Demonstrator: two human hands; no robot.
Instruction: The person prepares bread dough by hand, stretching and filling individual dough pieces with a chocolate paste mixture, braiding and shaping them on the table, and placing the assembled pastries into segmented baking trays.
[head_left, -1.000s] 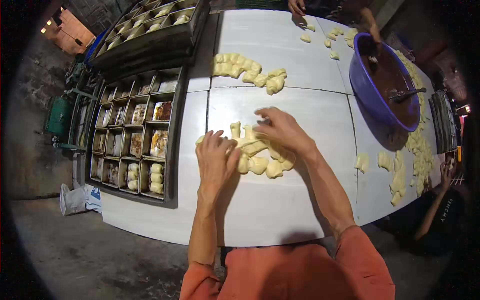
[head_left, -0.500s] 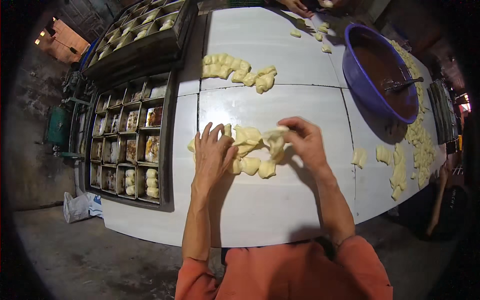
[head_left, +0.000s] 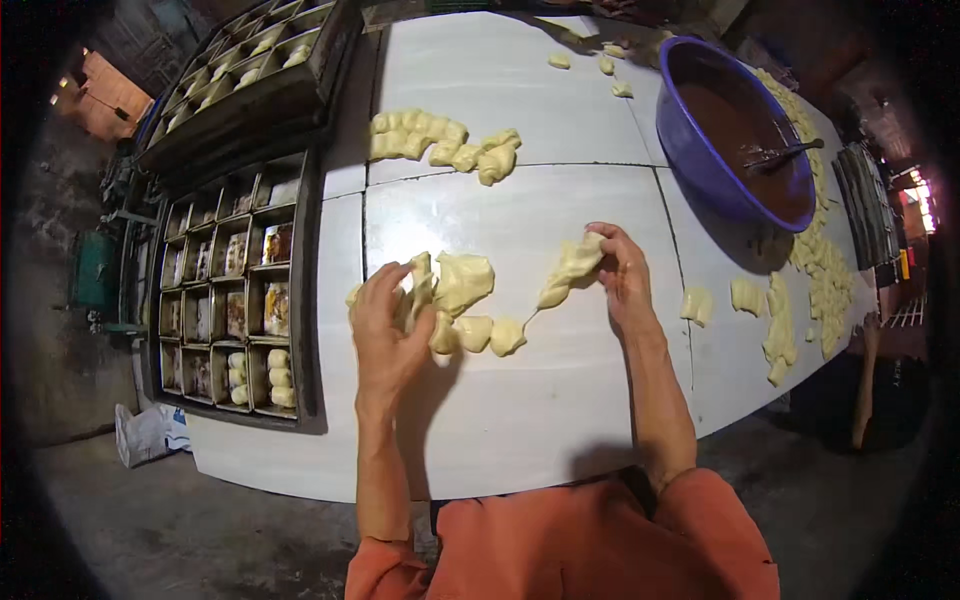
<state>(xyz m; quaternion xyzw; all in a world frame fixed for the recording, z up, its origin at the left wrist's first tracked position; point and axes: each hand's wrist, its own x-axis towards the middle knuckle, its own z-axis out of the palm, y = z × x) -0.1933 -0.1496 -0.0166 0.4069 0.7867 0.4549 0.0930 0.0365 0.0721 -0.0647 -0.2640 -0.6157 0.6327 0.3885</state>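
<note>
A stretched piece of pale dough [head_left: 572,268] hangs from my right hand [head_left: 627,280], pinched between thumb and fingers. From its lower tip a thin strand runs down to a rounded dough lump [head_left: 508,336] at the end of a short row. My left hand [head_left: 388,325] is curled around another dough piece [head_left: 421,280] at the row's left, its fingers partly covering the dough there. Between the hands, a flattened dough piece [head_left: 465,281] lies on the white table [head_left: 520,420], just beyond the row.
A metal tray of square compartments [head_left: 315,300] stands at the left, two near compartments holding dough rolls. Behind it sits another divided tray [head_left: 240,110]. More dough [head_left: 415,135] lies farther back. A purple basin [head_left: 690,170] of brown liquid stands right, beside many dough pieces [head_left: 825,290].
My right hand has pulled its dough piece up and away to the right from the row, drawing out a thin strand. My left hand stays at the dough, its fingers now more curled.
</note>
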